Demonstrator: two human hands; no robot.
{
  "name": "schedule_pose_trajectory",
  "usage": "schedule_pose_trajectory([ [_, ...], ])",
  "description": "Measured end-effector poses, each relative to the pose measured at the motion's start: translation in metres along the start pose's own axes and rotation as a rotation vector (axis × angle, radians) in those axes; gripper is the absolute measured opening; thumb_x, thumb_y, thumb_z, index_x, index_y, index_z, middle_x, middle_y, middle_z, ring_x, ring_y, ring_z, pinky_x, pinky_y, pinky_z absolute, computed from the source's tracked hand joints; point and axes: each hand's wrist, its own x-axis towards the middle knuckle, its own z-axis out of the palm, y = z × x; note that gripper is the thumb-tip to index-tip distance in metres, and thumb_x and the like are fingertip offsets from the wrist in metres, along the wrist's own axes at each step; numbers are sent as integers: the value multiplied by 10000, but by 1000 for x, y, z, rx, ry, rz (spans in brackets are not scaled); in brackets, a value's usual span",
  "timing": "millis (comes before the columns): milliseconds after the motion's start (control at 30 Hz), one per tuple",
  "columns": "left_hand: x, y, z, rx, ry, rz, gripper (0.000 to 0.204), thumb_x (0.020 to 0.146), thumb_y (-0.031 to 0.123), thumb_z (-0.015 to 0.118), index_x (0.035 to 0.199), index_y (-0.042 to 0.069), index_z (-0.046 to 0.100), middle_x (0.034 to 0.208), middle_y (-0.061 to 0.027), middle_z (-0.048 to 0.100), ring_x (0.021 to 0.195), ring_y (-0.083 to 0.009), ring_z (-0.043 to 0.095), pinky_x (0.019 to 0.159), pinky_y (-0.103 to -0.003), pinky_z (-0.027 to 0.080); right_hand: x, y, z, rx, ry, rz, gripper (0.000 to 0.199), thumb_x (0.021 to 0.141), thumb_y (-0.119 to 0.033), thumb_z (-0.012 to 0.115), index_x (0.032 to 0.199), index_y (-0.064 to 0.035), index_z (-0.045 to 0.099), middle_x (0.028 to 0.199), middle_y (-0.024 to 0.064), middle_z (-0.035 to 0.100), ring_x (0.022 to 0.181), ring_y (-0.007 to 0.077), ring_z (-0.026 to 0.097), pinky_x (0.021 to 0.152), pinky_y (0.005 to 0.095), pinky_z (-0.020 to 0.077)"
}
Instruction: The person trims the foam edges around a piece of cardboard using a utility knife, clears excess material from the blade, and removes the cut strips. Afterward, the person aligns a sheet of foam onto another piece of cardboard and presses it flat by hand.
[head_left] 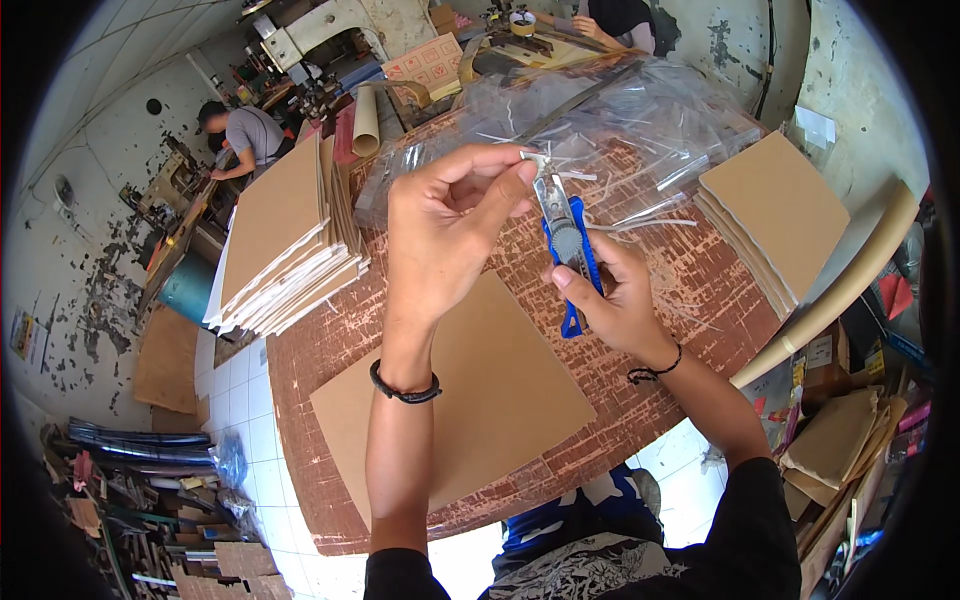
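Blue cutter point(566, 242) in right hand point(617, 300), raised left hand point(445, 220) pinching small pale piece point(537, 158)

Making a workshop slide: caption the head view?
Left fingers pinch a small piece at the tip of a blue utility knife held by right fingers over brown board.

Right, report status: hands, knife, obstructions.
Right hand gripping blue utility knife; left hand pinching small pale piece by its tip. Brown board flat below. Clear plastic beyond, not blocking hands.
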Motion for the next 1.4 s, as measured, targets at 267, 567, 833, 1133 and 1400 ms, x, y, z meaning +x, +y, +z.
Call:
schedule_pose_trajectory([
  [267, -1, 3, -1, -49, 0, -10, 101, 911, 6, 677, 996, -40, 709, 850, -55, 719, 725, -95, 676, 634, -210, 524, 0, 1, 1, 43, -5, -16, 209, 909, -170, 714, 996, 4, 636, 700, -14, 547, 611, 37, 448, 531, 238, 372],
  [567, -4, 8, 0, -104, -37, 7, 103, 919, -10, 659, 1010, -38, 698, 857, -64, 718, 720, -100, 676, 622, -211, 514, -5, 9, 2, 60, -46, -63, 307, 952, -215, 664, 1147, 4, 572, 783, -1, 545, 651, 57, 472, 562, 243, 400],
  [833, -3, 7, -1, -101, -49, -4, 105, 919, -14, 657, 1014, -42, 693, 865, -65, 715, 720, -98, 672, 630, -212, 517, -5, 6, 1, 110, -93, -25, 285, 986, -228, 615, 1142, -3, 533, 819, 20, 578, 697, 68, 531, 599, 246, 443],
  [1133, -3, 4, -2, -61, -45, -58, 104, 924, 13, 659, 1006, -41, 692, 845, -68, 714, 732, -95, 671, 640, -217, 517, -2, -8, 5, 389, -197, 65, 388, 1053, -259, 477, 1324, 8, 404, 912, 58, 574, 662, 72, 530, 567, 232, 449],
  [1400, -1, 3, 0, -105, -56, -76, 102, 928, 11, 653, 1003, -51, 683, 830, -79, 715, 737, -100, 679, 653, -217, 518, -5, -11, 2, 438, -179, 214, 426, 1065, -313, 438, 1361, -16, 368, 851, 31, 515, 598, 43, 441, 510, 205, 383],
])
